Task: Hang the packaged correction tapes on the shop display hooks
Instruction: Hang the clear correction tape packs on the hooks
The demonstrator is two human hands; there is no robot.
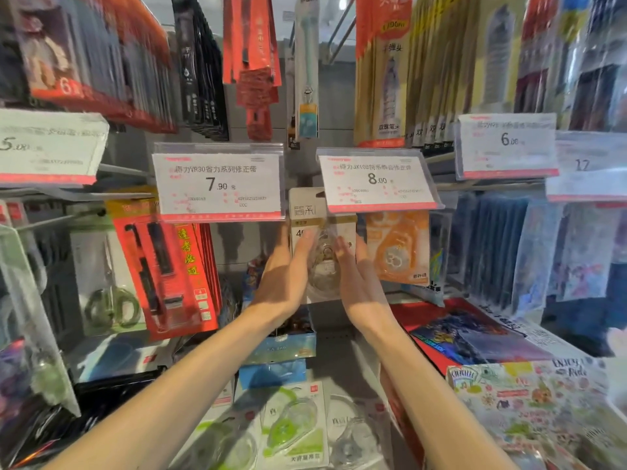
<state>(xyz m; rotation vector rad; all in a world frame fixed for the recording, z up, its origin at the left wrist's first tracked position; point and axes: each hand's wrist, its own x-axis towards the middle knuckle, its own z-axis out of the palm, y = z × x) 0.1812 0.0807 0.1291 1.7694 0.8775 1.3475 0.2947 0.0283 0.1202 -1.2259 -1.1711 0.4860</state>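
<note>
Stationery shop pegboard wall, crowded with hanging blister packs and plastic price-tag holders. Two readable price tags at centre: 7.90 tag (218, 183) at 10 o'clock from the hands, 8.00 tag (377, 179) at 1 o'clock. Further tags at far left and far right, blurred.

Both arms raised to the middle of the display. Left hand (288, 273) with straight fingers pressed flat against the left edge of a packaged correction tape (324, 232); right hand (356, 276) likewise flat against its right edge, palms facing each other, fingers uncurled, pack squeezed between them. Pack upright, beige card top tucked just under the 8.00 tag, clear bubble lower down; hook itself hidden behind the tag, so hung or not cannot be told.

Orange correction tape pack (398, 247) hanging at 3 o'clock, just beside the held one. Red pen packs (163, 266) at 9 o'clock, count unclear. Scissors pack (108, 293) further left.

Shelf below at 6 o'clock: three loose correction tape packs (293, 425) visible, green-wheeled and clear, lying flat. Blue boxes (274, 371) stacked under the wrists, contents hidden. Sticker sheet (529, 395) at 4 o'clock.
</note>
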